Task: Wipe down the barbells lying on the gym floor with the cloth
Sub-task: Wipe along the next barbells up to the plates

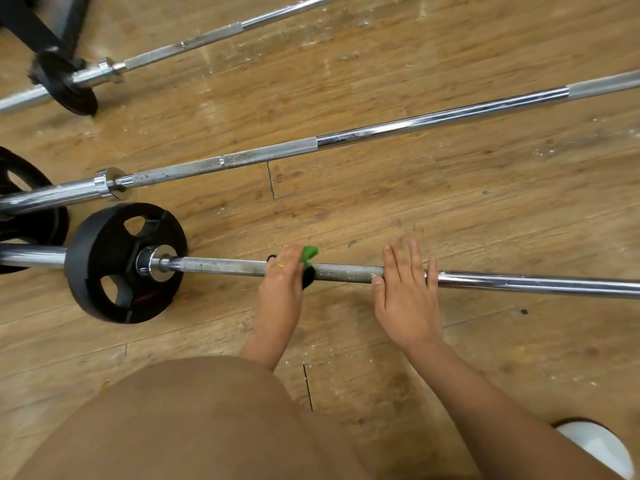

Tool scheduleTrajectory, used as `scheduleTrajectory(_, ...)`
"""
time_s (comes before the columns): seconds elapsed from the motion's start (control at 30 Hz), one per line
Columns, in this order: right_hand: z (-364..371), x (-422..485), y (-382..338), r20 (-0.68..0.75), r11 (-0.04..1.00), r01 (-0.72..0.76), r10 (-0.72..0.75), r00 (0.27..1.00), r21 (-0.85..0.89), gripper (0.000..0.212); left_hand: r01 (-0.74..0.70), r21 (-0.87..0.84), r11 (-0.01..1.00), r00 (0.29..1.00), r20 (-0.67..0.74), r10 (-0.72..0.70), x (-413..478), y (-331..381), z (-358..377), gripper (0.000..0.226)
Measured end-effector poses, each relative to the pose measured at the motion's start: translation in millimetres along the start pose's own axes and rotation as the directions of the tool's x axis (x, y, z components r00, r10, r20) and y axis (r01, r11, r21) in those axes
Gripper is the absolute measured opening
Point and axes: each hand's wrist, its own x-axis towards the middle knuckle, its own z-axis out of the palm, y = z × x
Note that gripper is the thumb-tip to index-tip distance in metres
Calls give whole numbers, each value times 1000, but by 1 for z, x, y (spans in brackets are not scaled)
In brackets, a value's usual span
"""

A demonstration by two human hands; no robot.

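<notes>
Three barbells lie on the wooden floor. The nearest barbell runs left to right and carries a black plate at its left end. My left hand is closed over its knurled shaft, pressing a green and black cloth around the bar. My right hand rests flat on the same bar a little to the right, fingers spread, holding nothing. A second barbell lies beyond it, and a third barbell farther back.
Black plates lie at the left edge by the second bar's sleeve. A small black plate sits on the third bar, next to a black rack foot. My knee in tan cloth and a white shoe are in the foreground.
</notes>
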Motion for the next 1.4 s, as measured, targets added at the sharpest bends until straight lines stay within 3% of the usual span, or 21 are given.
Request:
scheduleTrajectory(0.1, 2, -8, -1, -14, 1000, -9, 9, 1000, 4, 60, 14, 29, 999, 1000, -6, -14, -9, 4, 5, 40)
scheduleTrajectory(0.23, 5, -17, -5, -37, 1000, -28, 28, 999, 10, 60, -193, 46, 980, 979, 73, 190, -31, 13, 25, 52)
scheduleTrajectory(0.3, 6, -20, -5, -44, 1000, -29, 29, 999, 1, 60, -232, 41, 972, 971, 69, 229, -32, 9, 24, 55)
scheduleTrajectory(0.47, 8, -24, -4, -53, 1000, -17, 17, 998, 0, 58, 43, 6, 999, 999, -8, -43, -29, -1, 7, 46)
scheduleTrajectory(0.63, 9, -26, -5, -71, 1000, -30, 30, 997, 1, 57, -171, 46, 984, 984, 54, 168, -41, 18, 20, 47)
scheduleTrajectory(0.7, 9, -27, -5, -77, 1000, -32, 31, 997, 1, 57, -194, 50, 980, 979, 71, 190, -34, 12, 17, 47)
scheduleTrajectory(0.83, 12, -29, -4, -87, 999, -32, 33, 996, 15, 56, -4, 13, 1000, 999, 40, 3, -26, 6, 7, 39)
scheduleTrajectory(0.9, 12, -28, -5, -115, 999, -34, 37, 993, 26, 55, 25, 5, 1000, 1000, 18, -25, -22, 10, 6, 37)
scheduleTrajectory(1.17, 12, -30, -6, -123, 999, -30, 31, 992, 14, 53, -278, 74, 958, 955, 131, 267, -31, 5, 14, 47)
scheduleTrajectory(1.23, 12, -29, -4, -125, 999, -29, 31, 992, 16, 53, -243, 101, 965, 959, 178, 223, -23, 0, 9, 44)
scheduleTrajectory(1.33, 9, -27, -5, -128, 999, -31, 32, 991, 10, 51, -91, 68, 994, 989, 126, 82, -22, 15, 10, 36)
scheduleTrajectory(1.4, 8, -28, -7, -131, 999, -34, 34, 991, 1, 51, -94, 71, 993, 991, 106, 86, -30, 30, 18, 44)
